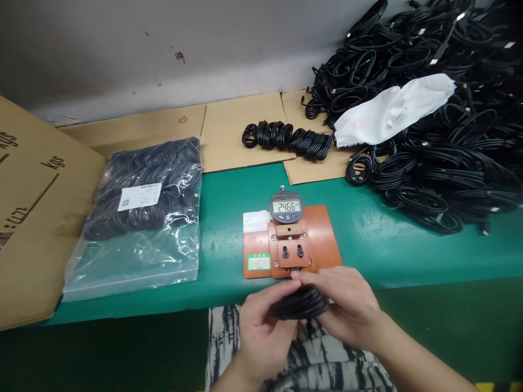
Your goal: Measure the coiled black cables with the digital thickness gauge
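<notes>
Lying crosswise, the coiled cable (300, 302) sits clamped in both hands' fingers (281, 294).

- Factory workbench here: green mat (368, 228), digital gauge fixture (289, 239) reading 24.66.
- Heaps of coiled black cables (441, 136), one bagged batch (143, 207) with label.
- Flattened cardboard cartons (36, 212) lining a plain grey wall (163, 49).

Both bare forearms reach in from the bottom edge and meet just before the bench's near edge, the left hand (261, 321) cupped palm-up with fingers curled, the right hand (347, 305) closed in a grip from above.
</notes>
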`<state>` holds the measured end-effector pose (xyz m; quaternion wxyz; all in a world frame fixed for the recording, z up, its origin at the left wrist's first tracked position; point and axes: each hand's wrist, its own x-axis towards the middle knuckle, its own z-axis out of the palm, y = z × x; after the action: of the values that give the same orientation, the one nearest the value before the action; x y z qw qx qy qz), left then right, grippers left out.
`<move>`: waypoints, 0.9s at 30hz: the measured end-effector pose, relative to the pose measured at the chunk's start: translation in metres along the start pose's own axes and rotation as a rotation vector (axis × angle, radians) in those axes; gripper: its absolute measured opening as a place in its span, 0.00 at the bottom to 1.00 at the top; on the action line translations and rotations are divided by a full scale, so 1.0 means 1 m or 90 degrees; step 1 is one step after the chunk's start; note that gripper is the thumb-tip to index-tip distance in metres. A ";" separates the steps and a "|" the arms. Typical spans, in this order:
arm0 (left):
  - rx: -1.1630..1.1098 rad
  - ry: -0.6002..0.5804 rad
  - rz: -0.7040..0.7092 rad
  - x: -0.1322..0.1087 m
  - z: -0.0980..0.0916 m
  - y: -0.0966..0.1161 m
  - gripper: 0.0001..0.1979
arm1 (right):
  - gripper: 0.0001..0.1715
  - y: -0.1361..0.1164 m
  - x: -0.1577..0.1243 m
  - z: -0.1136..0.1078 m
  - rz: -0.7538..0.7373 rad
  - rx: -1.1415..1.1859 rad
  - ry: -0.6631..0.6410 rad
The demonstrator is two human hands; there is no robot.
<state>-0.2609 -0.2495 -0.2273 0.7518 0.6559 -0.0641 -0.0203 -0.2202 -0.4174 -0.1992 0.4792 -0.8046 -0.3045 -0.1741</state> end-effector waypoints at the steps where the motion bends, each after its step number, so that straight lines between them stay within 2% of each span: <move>1: 0.006 0.003 -0.001 0.000 0.000 0.000 0.20 | 0.19 0.000 0.000 0.000 0.002 0.004 0.000; 12: 0.044 0.000 0.002 0.008 0.003 0.015 0.20 | 0.19 0.000 0.000 0.001 0.017 0.059 0.004; 19: 0.181 0.109 0.048 0.007 0.001 0.012 0.15 | 0.18 -0.001 0.001 -0.001 0.032 0.018 -0.015; 22: 0.212 0.109 0.055 0.006 0.000 0.012 0.14 | 0.17 -0.001 0.001 -0.002 0.033 0.020 -0.010; 27: 0.175 0.102 0.063 0.009 0.003 0.013 0.10 | 0.16 -0.002 0.001 -0.003 0.036 0.001 -0.019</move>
<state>-0.2530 -0.2520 -0.2131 0.6576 0.7483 -0.0383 0.0781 -0.2202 -0.4192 -0.1956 0.4798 -0.8150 -0.2890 -0.1487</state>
